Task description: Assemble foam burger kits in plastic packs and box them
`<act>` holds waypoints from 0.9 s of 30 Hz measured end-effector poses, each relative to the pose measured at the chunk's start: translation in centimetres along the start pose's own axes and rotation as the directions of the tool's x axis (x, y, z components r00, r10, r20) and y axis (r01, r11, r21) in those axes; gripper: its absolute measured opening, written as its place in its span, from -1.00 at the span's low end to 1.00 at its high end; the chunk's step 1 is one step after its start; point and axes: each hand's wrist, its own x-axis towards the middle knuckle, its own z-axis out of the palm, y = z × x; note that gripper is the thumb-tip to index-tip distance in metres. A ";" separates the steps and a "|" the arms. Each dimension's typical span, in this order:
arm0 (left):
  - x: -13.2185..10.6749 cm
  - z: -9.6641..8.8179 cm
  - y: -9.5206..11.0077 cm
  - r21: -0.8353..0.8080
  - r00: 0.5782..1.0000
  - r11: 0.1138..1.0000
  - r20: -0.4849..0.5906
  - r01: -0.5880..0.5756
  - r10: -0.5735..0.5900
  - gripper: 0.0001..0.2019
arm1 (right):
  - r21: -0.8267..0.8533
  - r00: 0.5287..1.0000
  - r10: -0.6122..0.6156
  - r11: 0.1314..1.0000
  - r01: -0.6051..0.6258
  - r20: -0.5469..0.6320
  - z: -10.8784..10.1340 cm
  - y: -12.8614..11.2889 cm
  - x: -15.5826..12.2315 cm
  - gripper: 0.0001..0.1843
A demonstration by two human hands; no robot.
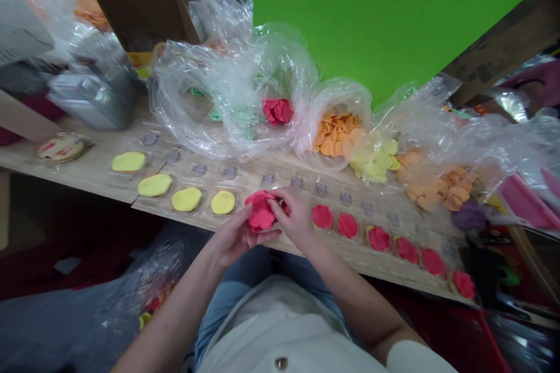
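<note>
Both hands meet over the front edge of the wooden table, around red flower-shaped pieces (261, 215). My left hand (236, 237) grips them from the left and below, fingers curled round the edge. From the right, my right hand (294, 214) pinches the upper right part between thumb and fingers. How many layers are held I cannot tell. Left of the hands lie several yellow rounded pieces, the nearest yellow piece (223, 203) close to my left hand. To the right runs a row of red flower pieces, the nearest red flower (322, 217) beside my right wrist.
Small grey pieces (230, 172) in clear packaging line the table (284, 160) behind the hands. Farther back stand clear bags with red petals (277, 111), orange petals (336, 133) and yellow petals (375, 160). A green panel (385, 17) and a cardboard box (135, 0) rise behind.
</note>
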 end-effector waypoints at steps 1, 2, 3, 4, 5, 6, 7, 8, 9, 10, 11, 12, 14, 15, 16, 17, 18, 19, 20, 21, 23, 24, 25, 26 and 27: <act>0.0 0.0 -0.1 -0.052 0.999 0.999 0.047 -0.001 0.004 -0.63 | 0.029 0.999 0.043 0.999 -0.043 -0.007 0.1 -0.3 -0.1 -0.79; -0.1 0.0 -0.2 -0.088 0.998 0.996 0.065 -0.013 0.019 -0.62 | 0.048 0.997 0.074 0.996 -0.073 -0.012 0.1 -0.6 -0.2 -0.80; -0.1 -0.1 -0.1 -0.108 0.998 0.994 0.058 -0.031 0.037 -0.63 | 0.059 0.996 0.087 0.995 -0.086 -0.014 0.1 -0.9 -0.2 -0.81; -0.1 -0.2 0.0 -0.118 0.998 0.992 0.040 -0.050 0.055 -0.63 | 0.070 0.996 0.090 0.994 -0.089 -0.019 0.0 -1.1 -0.2 -0.82; -0.1 -0.4 0.2 -0.122 0.998 0.991 0.025 -0.059 0.063 -0.62 | 0.093 0.995 0.096 0.991 -0.094 -0.023 -0.1 -1.3 -0.2 -0.83; -0.1 -0.5 0.4 -0.125 0.998 0.991 0.018 -0.056 0.059 -0.60 | 0.139 0.993 0.118 0.984 -0.113 -0.022 -0.3 -1.3 -0.1 -0.84; -0.1 -0.7 0.5 -0.128 0.999 0.991 0.017 -0.045 0.048 -0.58 | 0.205 0.987 0.158 0.967 -0.152 -0.010 -0.4 -1.3 -0.1 -0.84; 0.0 -0.9 0.6 -0.132 0.999 0.991 0.016 -0.027 0.030 -0.57 | 0.277 0.979 0.204 0.940 -0.200 0.012 -0.5 -1.2 -0.1 -0.83; 0.0 -1.0 0.7 -0.136 1.000 0.991 0.013 -0.001 0.003 -0.60 | 0.330 0.970 0.240 0.914 -0.237 0.034 -0.6 -1.1 -0.1 -0.83; 0.1 -1.1 0.5 -0.142 1.000 0.989 0.009 0.030 -0.029 -0.64 | 0.352 0.967 0.251 0.902 -0.252 0.048 -0.7 -1.0 -0.1 -0.82; 0.2 -1.2 0.3 -0.147 0.998 0.987 0.009 0.069 -0.069 -0.69 | 0.341 0.970 0.237 0.908 -0.242 0.058 -0.8 -0.9 -0.2 -0.82; 0.3 -1.2 0.0 -0.150 0.994 0.983 0.016 0.111 -0.110 -0.74 | 0.305 0.977 0.206 0.928 -0.215 0.062 -0.9 -0.8 -0.3 -0.83; 0.3 -1.3 -0.6 -0.156 0.983 0.970 0.046 0.185 -0.180 -0.79 | 0.224 0.985 0.154 0.960 -0.166 0.072 -1.1 -0.7 -0.4 -0.85; 0.3 -1.4 -0.9 -0.158 0.979 0.967 0.055 0.202 -0.196 -0.79 | 0.206 0.985 0.154 0.964 -0.168 0.082 -1.2 -0.6 -0.5 -0.85; 0.3 -1.4 -1.1 -0.152 0.980 0.968 0.053 0.199 -0.193 -0.79 | 0.211 0.981 0.171 0.960 -0.186 0.089 -1.3 -0.6 -0.6 -0.85; 0.2 -1.4 -1.2 -0.133 0.984 0.975 0.041 0.178 -0.174 -0.78 | 0.236 0.976 0.197 0.948 -0.213 0.088 -1.3 -0.6 -0.7 -0.85; 0.1 -1.3 -1.2 -0.101 0.989 0.984 0.023 0.145 -0.144 -0.77 | 0.278 0.971 0.226 0.930 -0.240 0.082 -1.4 -0.5 -0.9 -0.85; 0.0 -1.2 -1.2 -0.056 0.994 0.992 0.007 0.111 -0.111 -0.75 | 0.331 0.964 0.253 0.905 -0.266 0.084 -1.4 -0.5 -1.0 -0.84; -0.2 -1.0 -1.1 -0.002 0.997 0.997 -0.005 0.077 -0.077 -0.73 | 0.393 0.956 0.277 0.872 -0.292 0.096 -1.4 -0.5 -1.1 -0.83; -0.2 -0.8 -1.0 0.050 0.999 0.998 -0.016 0.045 -0.044 -0.71 | 0.460 0.947 0.300 0.829 -0.319 0.116 -1.3 -0.4 -1.2 -0.82; -0.3 -0.4 -0.8 0.125 0.998 0.992 -0.048 -0.026 0.032 -0.71 | 0.572 0.922 0.358 0.729 -0.376 0.150 -1.2 -0.3 -1.4 -0.80; -0.3 -0.2 -0.7 0.142 0.993 0.987 -0.081 -0.069 0.081 -0.72 | 0.609 0.910 0.389 0.690 -0.391 0.143 -1.2 -0.1 -1.5 -0.79; -0.2 -0.2 -0.5 0.149 0.982 0.981 -0.125 -0.123 0.142 -0.74 | 0.635 0.901 0.420 0.667 -0.390 0.112 -1.2 0.1 -1.5 -0.78; -0.3 -0.2 -0.3 0.151 0.962 0.971 -0.176 -0.183 0.208 -0.77 | 0.648 0.892 0.449 0.661 -0.377 0.061 -1.3 0.4 -1.5 -0.78; -0.4 -0.4 -0.1 0.155 0.935 0.958 -0.229 -0.240 0.271 -0.80 | 0.648 0.881 0.473 0.672 -0.359 -0.002 -1.5 0.7 -1.4 -0.78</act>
